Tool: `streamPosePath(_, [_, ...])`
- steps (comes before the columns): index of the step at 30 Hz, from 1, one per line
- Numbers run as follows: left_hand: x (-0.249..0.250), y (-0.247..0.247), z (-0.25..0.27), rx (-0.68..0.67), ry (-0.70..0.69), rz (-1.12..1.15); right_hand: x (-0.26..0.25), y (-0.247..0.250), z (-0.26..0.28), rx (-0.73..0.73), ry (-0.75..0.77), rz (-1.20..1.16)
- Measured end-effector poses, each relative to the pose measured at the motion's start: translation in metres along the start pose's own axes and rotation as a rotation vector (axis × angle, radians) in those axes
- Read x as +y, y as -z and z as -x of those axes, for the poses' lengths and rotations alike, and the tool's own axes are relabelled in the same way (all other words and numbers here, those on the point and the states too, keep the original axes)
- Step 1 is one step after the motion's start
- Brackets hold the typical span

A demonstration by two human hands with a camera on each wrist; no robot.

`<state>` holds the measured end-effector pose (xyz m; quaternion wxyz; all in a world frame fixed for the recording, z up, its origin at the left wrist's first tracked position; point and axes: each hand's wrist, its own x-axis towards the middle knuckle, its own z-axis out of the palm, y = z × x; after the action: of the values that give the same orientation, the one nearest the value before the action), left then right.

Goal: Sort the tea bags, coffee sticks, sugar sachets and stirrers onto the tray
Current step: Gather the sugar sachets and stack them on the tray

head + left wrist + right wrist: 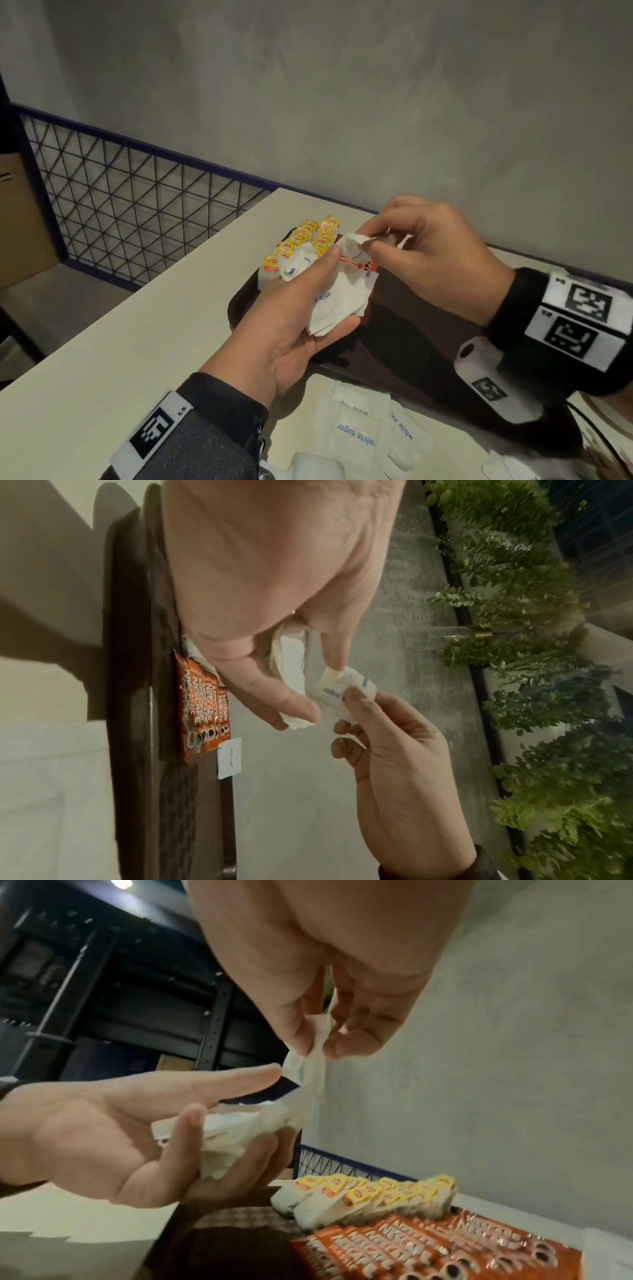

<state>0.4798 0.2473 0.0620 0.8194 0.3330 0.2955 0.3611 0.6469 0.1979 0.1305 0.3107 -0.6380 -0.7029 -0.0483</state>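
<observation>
My left hand [337, 291] holds a stack of white sugar sachets [339, 301] above the dark brown tray [239, 305]. My right hand [368, 241] pinches a single crumpled sugar sachet [354, 246] just above that stack; the same sachet [342, 688] shows in the left wrist view, and it hangs from thumb and finger [315, 1066] in the right wrist view. On the tray lie two rows of yellow-tagged tea bags [308, 240] [369, 1196] and orange coffee sticks [202, 710] [428, 1250], with one sugar sachet [229, 758] beside them.
Several loose sugar sachets [356, 431] lie on the pale table [137, 342] in front of the tray. A wire mesh railing [137, 205] runs along the table's far left. A grey wall stands close behind the tray. Green plants [531, 669] line the wall.
</observation>
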Motion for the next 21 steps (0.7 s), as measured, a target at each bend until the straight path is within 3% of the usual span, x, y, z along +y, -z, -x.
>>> streamPosePath(4, [0.001,0.0,0.002,-0.008,-0.001,-0.019,-0.001,0.002,0.0,-0.224,-0.388,-0.491])
streamPosePath(6, [0.0,0.001,0.002,-0.021,0.004,-0.037,0.001,0.006,-0.002,-0.295,-0.497,-0.617])
streamPosePath(12, [-0.002,-0.003,0.007,-0.079,0.031,0.0,0.002,0.011,-0.003,-0.439,-0.343,-0.597])
streamPosePath(15, [0.001,-0.001,0.007,-0.087,0.061,0.038,0.005,0.008,-0.005,-0.392,-0.32,-0.639])
streamPosePath(19, [0.0,0.002,0.004,-0.058,0.08,0.053,0.024,0.014,-0.032,-0.157,-0.529,-0.848])
streamPosePath(21, [-0.003,0.003,0.001,-0.035,0.083,0.06,0.048,0.022,-0.048,-0.122,-0.613,-0.749])
